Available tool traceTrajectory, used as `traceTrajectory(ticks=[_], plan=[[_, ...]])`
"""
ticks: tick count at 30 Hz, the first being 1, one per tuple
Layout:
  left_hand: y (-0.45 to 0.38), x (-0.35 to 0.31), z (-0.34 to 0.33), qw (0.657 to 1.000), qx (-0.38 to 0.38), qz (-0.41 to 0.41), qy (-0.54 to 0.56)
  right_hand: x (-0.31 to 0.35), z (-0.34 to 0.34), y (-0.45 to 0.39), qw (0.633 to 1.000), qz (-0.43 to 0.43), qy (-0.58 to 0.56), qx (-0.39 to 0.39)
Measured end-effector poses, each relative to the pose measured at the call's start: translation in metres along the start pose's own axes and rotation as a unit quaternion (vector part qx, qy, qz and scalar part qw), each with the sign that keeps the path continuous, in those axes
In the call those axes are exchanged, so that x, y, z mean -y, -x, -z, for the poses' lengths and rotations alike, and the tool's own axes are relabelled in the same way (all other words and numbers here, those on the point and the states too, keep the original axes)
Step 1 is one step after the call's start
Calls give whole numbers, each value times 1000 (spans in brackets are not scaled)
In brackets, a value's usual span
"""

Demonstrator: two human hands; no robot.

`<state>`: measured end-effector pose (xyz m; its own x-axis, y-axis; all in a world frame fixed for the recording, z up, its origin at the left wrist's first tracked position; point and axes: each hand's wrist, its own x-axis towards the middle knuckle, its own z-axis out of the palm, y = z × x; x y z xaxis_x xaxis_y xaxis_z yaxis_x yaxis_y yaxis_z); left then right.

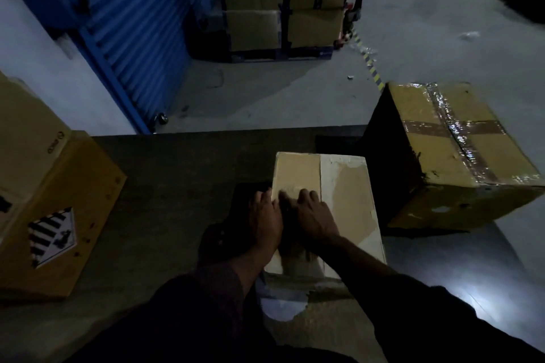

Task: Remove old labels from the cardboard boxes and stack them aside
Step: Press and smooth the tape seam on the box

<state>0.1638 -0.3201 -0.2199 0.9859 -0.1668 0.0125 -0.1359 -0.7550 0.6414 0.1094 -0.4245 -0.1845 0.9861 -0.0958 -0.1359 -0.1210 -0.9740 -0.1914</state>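
Note:
A small cardboard box lies on a dark mat in front of me. Its top carries torn white label remains along the centre seam and edges. My left hand lies at the box's left edge, fingers over the top. My right hand lies flat on the box top beside it, fingers stretched forward near the seam. Whether either hand pinches a bit of label cannot be made out in the dim light.
A larger taped box sits to the right on the floor. A yellow box with a striped hazard diamond stands at the left. Stacked cartons on a pallet and a blue shutter lie beyond.

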Motion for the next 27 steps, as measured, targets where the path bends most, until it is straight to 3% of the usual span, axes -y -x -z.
traceTrajectory(ticks=[4, 8, 12, 17, 22, 27], plan=[[3, -2, 0, 1000, -8, -4, 3, -21, 7, -7, 989, -145, -3, -3], [2, -3, 0, 1000, -5, 0, 1, -11, 4, -3, 1000, -14, 16, 11], [5, -5, 1, 1000, -5, -2, -6, -29, 10, -3, 990, -139, 26, 7], [0, -3, -1, 1000, 4, 10, -24, -6, 0, 1, 1000, 1, 10, 8], [3, -5, 1, 1000, -13, -2, -17, -23, 16, -8, 988, -148, 1, 32], [0, -2, 0, 999, 3, 6, -32, 3, 3, 1, 999, -48, 22, -5]])
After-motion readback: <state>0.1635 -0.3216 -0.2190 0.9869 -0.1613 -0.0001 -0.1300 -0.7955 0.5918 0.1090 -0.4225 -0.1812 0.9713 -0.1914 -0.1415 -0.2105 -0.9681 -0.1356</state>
